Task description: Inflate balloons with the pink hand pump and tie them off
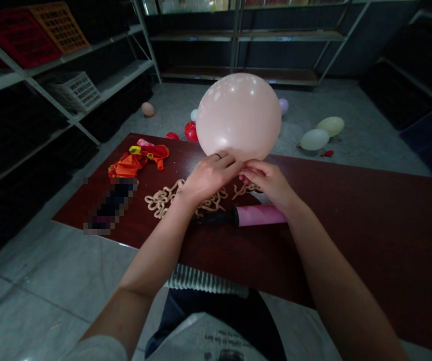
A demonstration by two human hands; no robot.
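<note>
A large inflated pale pink balloon [238, 115] stands above the far edge of the dark red table [351, 220]. My left hand [214, 173] is closed at the balloon's underside, a ring on one finger. Beside it, fingertips nearly meeting, my right hand [266, 180] pinches at the balloon's lower end; the neck is hidden by the fingers. Beneath my hands lie tan, twisted cords [161, 200]. A pink hand pump [259, 215] with a black end lies on the table just below my right hand.
Deflated orange, red and yellow balloons [129, 164] lie at the table's back left, near a blurred dark object [111, 205]. Several inflated balloons, one white [314, 139], rest on the floor beyond. Shelves with crates [78, 90] stand left; another shelf rack [197, 36] is behind.
</note>
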